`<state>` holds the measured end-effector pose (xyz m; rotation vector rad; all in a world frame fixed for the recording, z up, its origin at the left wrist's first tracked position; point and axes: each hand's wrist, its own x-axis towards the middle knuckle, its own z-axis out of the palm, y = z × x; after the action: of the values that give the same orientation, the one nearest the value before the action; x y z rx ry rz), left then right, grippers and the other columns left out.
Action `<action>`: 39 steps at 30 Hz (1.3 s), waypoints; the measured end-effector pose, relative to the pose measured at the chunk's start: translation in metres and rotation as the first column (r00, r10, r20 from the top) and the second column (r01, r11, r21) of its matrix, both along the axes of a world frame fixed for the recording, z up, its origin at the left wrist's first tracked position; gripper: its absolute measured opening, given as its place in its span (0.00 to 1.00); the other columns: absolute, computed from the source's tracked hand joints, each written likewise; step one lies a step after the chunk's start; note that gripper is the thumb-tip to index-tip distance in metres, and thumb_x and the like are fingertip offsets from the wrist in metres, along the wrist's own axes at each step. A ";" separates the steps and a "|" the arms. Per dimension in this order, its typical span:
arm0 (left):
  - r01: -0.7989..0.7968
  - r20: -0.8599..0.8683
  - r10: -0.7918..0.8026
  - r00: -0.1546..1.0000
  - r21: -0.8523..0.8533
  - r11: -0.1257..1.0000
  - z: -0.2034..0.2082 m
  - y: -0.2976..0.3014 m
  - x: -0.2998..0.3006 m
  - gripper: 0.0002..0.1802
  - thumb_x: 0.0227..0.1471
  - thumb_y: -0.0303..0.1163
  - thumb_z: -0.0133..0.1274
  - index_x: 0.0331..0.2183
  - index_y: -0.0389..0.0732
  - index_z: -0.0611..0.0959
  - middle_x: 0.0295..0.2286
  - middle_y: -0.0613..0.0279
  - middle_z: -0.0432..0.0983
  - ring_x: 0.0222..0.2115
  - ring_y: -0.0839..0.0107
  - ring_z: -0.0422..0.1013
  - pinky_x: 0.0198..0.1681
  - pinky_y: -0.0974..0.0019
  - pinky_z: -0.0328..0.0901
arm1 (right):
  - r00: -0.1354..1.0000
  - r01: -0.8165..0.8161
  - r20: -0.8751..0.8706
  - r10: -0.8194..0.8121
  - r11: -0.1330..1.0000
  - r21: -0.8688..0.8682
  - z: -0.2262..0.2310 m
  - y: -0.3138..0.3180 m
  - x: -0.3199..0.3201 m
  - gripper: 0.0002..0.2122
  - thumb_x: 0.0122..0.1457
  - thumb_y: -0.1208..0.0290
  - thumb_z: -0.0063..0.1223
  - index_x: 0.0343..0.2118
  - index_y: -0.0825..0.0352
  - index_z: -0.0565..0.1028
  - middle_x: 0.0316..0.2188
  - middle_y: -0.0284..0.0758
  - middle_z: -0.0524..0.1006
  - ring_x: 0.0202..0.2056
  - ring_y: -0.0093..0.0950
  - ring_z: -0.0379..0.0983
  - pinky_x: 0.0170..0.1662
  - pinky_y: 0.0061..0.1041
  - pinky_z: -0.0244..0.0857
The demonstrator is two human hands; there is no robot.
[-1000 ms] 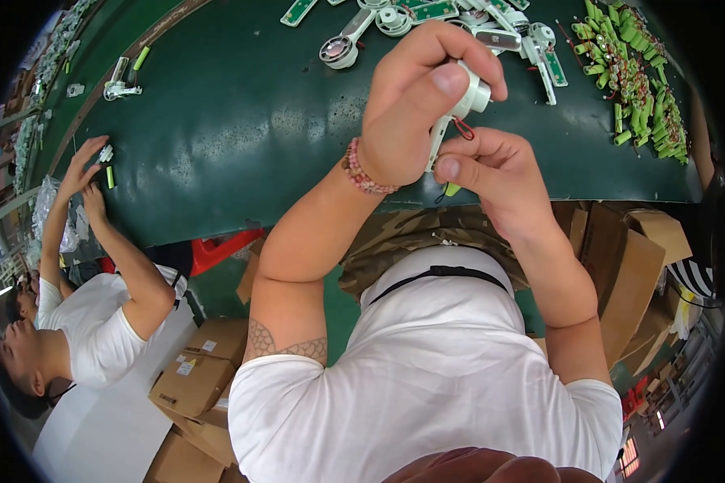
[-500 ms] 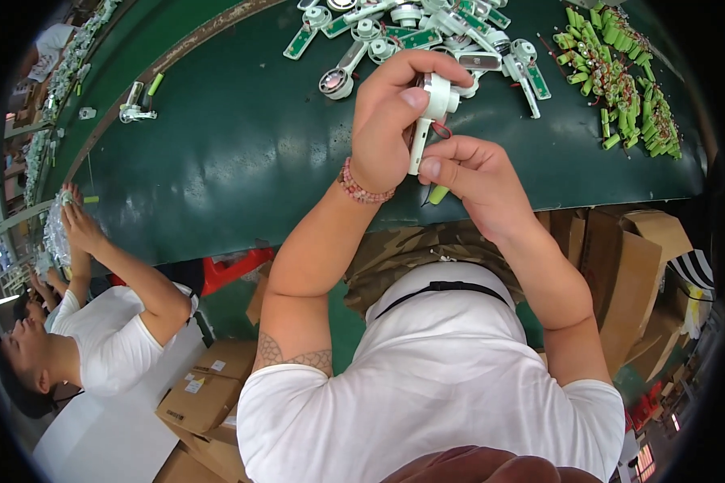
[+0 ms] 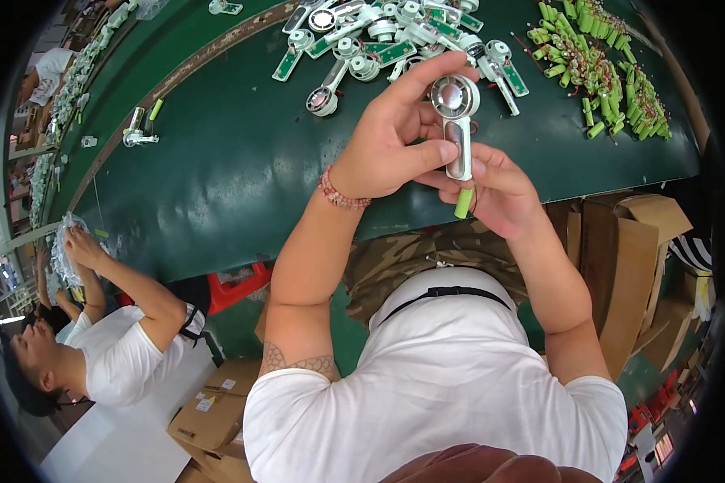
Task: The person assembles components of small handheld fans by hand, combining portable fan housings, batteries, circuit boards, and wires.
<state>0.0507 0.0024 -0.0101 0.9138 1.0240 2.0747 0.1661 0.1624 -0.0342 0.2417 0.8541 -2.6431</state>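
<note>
A small white handheld fan [image 3: 454,100] with a shiny round head is upright above the near part of the green table. My left hand [image 3: 388,143] is closed around its left side, thumb on the oval handle panel and fingers curled round the head. My right hand [image 3: 509,193] pinches the lower end of the handle, its thumb at the right edge and other fingers partly hidden behind. Below the handle hangs a green cylindrical battery [image 3: 463,204]. A bit of red wire shows beside the handle.
Ahead lies a pile of white fan parts [image 3: 395,30] with green circuit boards. Wired green batteries [image 3: 592,76] are heaped at the far right. A loose fan part [image 3: 139,137] sits on the left. A co-worker [image 3: 109,354] handles clear plastic; cardboard boxes [image 3: 620,266] stand at right.
The fan has turned so its round front and oval handle panel show, and it has moved slightly right. My left thumb now lies on the handle. The battery hangs straight below it.
</note>
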 end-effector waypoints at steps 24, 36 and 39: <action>-0.104 -0.213 0.092 0.973 -0.050 0.993 -0.004 -0.004 -0.003 0.38 0.47 0.16 0.55 0.60 0.36 0.63 0.56 0.49 0.63 0.38 0.76 0.68 0.41 0.70 0.71 | 0.997 0.072 0.022 -0.073 0.997 0.029 -0.007 -0.005 0.000 0.12 0.60 0.70 0.50 0.44 0.71 0.75 0.35 0.36 0.79 0.32 0.24 0.77 0.38 0.21 0.71; -0.095 -0.227 0.076 0.971 -0.076 0.993 -0.003 -0.005 -0.003 0.38 0.46 0.16 0.55 0.59 0.35 0.63 0.56 0.49 0.63 0.38 0.76 0.69 0.41 0.70 0.71 | 0.997 0.073 0.009 -0.073 0.997 -0.009 -0.007 -0.004 0.002 0.13 0.60 0.70 0.50 0.45 0.72 0.74 0.36 0.37 0.79 0.42 0.32 0.76 0.39 0.22 0.71; -0.089 -0.218 0.068 0.974 -0.086 0.992 0.000 -0.007 -0.003 0.38 0.46 0.15 0.54 0.59 0.35 0.63 0.55 0.49 0.63 0.37 0.76 0.70 0.40 0.70 0.71 | 0.998 0.067 0.018 -0.067 0.998 0.006 -0.003 -0.005 0.001 0.13 0.60 0.71 0.50 0.45 0.72 0.74 0.38 0.38 0.78 0.45 0.33 0.75 0.38 0.22 0.71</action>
<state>0.0477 -0.0045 -0.0105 1.0820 1.2791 2.0034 0.1671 0.1573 -0.0374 0.2999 0.8621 -2.6967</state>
